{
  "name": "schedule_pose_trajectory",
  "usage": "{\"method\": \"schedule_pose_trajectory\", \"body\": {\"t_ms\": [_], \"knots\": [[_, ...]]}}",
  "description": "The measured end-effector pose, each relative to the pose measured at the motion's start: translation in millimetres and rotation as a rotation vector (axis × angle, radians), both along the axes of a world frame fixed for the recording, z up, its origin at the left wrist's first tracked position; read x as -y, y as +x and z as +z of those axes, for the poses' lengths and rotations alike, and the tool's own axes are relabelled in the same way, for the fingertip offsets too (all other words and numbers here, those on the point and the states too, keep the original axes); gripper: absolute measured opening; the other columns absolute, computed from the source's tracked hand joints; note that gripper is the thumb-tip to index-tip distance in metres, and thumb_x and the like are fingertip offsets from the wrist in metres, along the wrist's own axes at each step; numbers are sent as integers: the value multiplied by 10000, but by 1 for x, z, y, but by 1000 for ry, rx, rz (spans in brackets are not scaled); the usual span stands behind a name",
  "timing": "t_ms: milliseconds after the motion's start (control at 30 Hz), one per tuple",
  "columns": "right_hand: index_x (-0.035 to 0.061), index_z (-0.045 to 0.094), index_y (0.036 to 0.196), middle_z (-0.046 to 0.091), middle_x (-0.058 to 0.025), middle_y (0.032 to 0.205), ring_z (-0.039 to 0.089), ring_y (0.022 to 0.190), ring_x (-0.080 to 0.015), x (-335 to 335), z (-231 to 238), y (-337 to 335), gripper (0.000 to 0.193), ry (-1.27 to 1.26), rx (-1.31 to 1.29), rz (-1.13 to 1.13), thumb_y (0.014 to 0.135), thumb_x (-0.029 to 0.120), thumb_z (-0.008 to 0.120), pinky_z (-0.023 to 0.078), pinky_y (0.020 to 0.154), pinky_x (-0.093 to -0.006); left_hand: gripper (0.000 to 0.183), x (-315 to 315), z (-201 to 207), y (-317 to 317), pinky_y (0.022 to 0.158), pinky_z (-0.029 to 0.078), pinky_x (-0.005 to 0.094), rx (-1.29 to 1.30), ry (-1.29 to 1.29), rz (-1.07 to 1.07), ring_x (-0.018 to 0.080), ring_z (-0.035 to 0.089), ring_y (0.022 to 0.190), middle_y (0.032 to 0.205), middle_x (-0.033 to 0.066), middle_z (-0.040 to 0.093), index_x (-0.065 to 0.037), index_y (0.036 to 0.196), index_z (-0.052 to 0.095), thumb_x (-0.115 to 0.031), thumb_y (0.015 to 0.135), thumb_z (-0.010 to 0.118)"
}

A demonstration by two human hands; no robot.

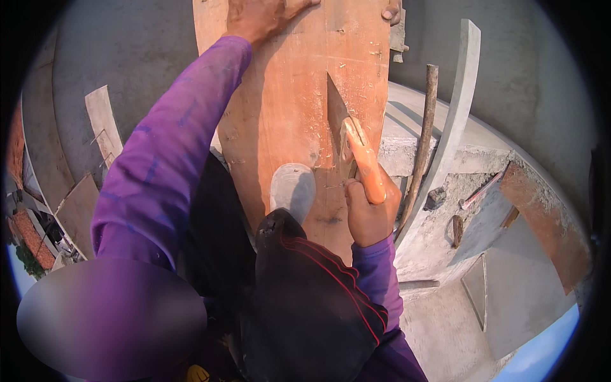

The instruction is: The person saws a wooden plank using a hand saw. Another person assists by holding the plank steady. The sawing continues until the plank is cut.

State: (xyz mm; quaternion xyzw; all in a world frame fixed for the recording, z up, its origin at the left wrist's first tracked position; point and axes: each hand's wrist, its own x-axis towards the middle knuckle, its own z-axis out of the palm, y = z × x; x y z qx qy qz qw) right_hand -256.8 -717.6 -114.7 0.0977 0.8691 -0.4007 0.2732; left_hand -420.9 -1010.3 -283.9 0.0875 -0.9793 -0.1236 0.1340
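Observation:
A reddish-brown plywood board (286, 121) stretches away from me. On its far end my left hand (264, 19) presses down, thumb stretched out to the side; its fingertips are cut off by the upper edge of the view. My right hand (374, 213) is wrapped around the orange handle of a handsaw (365, 162). The dark saw blade stands in the board, pointing away from me, and a thin straight line runs on beyond its tip. Wood shavings lie around the blade. My foot in a pale grey shoe (293, 191) rests on the board, left of the saw.
Another person's fingers (391, 14) grip the board's far right edge. To the right, a round wooden pole (423, 140) and a pale plank (459, 95) lean against a rough concrete ledge (471, 159). More boards (79, 210) stand at the left.

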Motion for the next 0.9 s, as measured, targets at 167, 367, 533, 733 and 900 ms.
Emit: {"method": "schedule_pose_trajectory", "body": {"t_ms": [167,367,533,733,900], "knots": [[-23,712,1362,738,-169,968,716,789,-232,-40,114,63,518,119,152,-25,852,-25,623,571,758,-354,799,7,1,8,1265,226,684,-52,-13,24,430,506,1333,1370,236,567,-3,1386,548,-584,905,811],[-45,720,1228,723,-164,912,674,752,-224,3,5,22,360,-58,-14,41,884,19,636,561,751,-355,805,-7,5,0,1273,227,679,26,18,30,432,493,1359,1376,242,560,9,1389,542,-592,917,796],[-55,722,1267,735,-112,928,673,793,-177,-35,63,46,409,-14,181,-143,874,8,628,557,760,-338,809,4,14,6,1287,215,670,100,13,40,423,483,1380,1393,234,546,13,1423,522,-590,945,770],[-49,727,1194,712,-153,886,677,744,-218,-32,75,59,364,86,20,5,852,4,613,554,730,-356,785,-5,2,3,1287,213,670,42,-95,60,415,477,1390,1399,228,540,-4,1429,524,-585,957,761],[-49,709,1120,674,-135,835,627,748,-186,16,-14,-3,266,-43,8,-66,877,28,632,530,727,-346,753,0,18,-1,1284,221,665,110,22,17,411,481,1377,1380,221,540,-19,1389,549,-571,935,786]]}}
